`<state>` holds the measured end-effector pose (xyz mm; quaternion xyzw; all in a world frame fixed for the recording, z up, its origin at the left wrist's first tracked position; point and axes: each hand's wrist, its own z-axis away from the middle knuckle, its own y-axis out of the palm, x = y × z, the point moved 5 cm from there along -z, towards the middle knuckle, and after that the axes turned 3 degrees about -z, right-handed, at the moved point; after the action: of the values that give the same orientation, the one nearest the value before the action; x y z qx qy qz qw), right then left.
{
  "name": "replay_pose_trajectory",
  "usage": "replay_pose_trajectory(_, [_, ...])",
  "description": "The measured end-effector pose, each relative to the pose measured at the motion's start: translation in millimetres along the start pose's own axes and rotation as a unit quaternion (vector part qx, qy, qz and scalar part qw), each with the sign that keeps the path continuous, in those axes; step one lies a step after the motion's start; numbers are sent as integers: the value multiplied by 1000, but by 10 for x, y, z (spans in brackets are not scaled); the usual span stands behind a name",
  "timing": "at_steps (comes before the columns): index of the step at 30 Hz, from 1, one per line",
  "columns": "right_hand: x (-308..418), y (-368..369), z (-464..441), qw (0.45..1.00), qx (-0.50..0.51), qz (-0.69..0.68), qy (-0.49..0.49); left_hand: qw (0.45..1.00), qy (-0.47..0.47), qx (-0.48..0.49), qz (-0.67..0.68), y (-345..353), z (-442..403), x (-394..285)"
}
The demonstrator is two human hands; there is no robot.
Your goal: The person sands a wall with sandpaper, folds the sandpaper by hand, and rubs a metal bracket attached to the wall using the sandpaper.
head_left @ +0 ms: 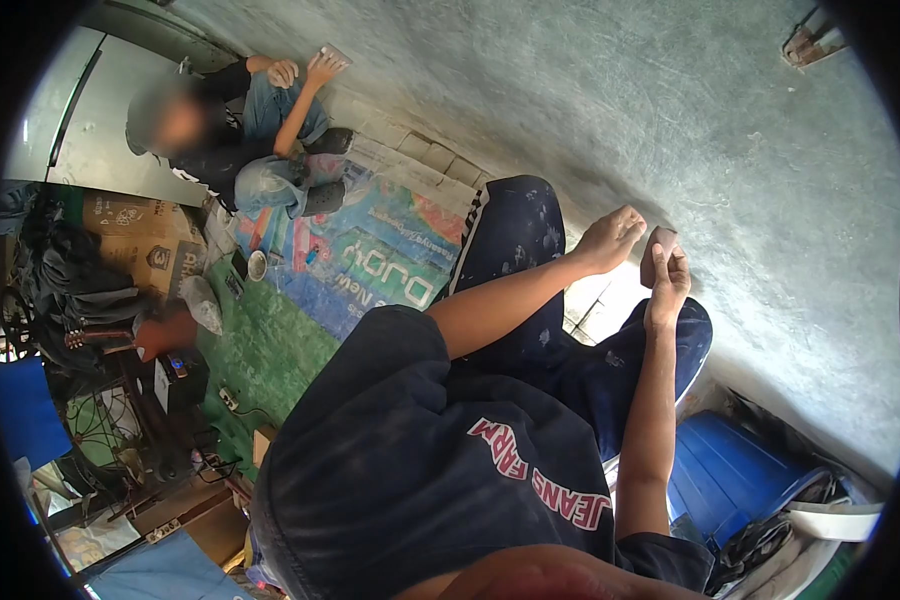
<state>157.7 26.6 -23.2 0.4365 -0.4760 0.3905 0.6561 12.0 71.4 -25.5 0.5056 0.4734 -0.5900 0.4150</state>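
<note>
Grips a brown sandpaper-like piece (651, 254) in the right grip (669, 280), near the grey wall (780, 190), partly covered. Curls the left grip (613, 242) nearby, inner side hidden; cannot tell whether open or closed. Cannot make out the dark bundle (762, 548) beside the blue barrel (735, 465).

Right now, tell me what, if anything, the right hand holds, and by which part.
The right hand grips a brown pad by its lower right side in the picture.
</note>
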Motion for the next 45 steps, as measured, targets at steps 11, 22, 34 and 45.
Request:
replay_pose_trajectory(11, [-67,131,8,996,72,31,-48,995,-15,62,-74,18,54,-58])
replay_pose_trajectory(22, [-85,174,53,978,56,166,-117,996,-10,84,3,54,35,-73])
replay_pose_trajectory(34, [-114,61,15,969,93,-205,103,998,-28,49,24,-10,-83,48])
replay_pose_trajectory(45, [-69,21,-25,997,47,57,-39,996,-47,51,-55,-31,-8,-24])
